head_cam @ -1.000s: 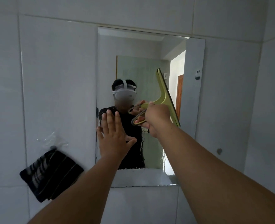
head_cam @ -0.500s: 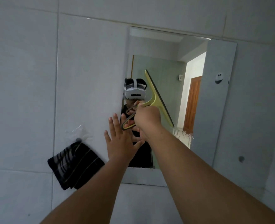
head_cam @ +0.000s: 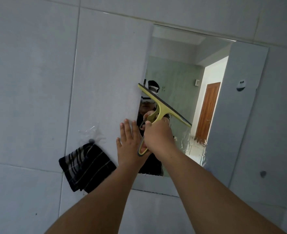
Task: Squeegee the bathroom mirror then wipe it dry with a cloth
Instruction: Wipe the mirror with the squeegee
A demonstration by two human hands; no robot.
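A frameless mirror [head_cam: 181, 68] hangs on the grey tiled wall. My right hand [head_cam: 158, 137] grips the handle of a yellow-green squeegee [head_cam: 163, 105], whose blade lies slanted on the glass with its upper end at the mirror's left edge. Water streaks [head_cam: 195, 146] run down the glass below and right of the blade. My left hand [head_cam: 128, 143] presses flat, fingers spread, on the wall at the mirror's left edge, just beside the squeegee handle. A dark striped cloth [head_cam: 87, 168] hangs from a hook [head_cam: 91, 141] on the wall, left of my left hand.
Grey wall tiles [head_cam: 38, 81] surround the mirror. A small dark hook [head_cam: 263, 173] sits on the wall right of the mirror. The glass reflects a wooden door [head_cam: 207, 112] and a person's dark shirt.
My view has swung left and tilted, so the mirror sits further right. The squeegee blade has slid left to the mirror's left edge. My left hand stays flat by that edge.
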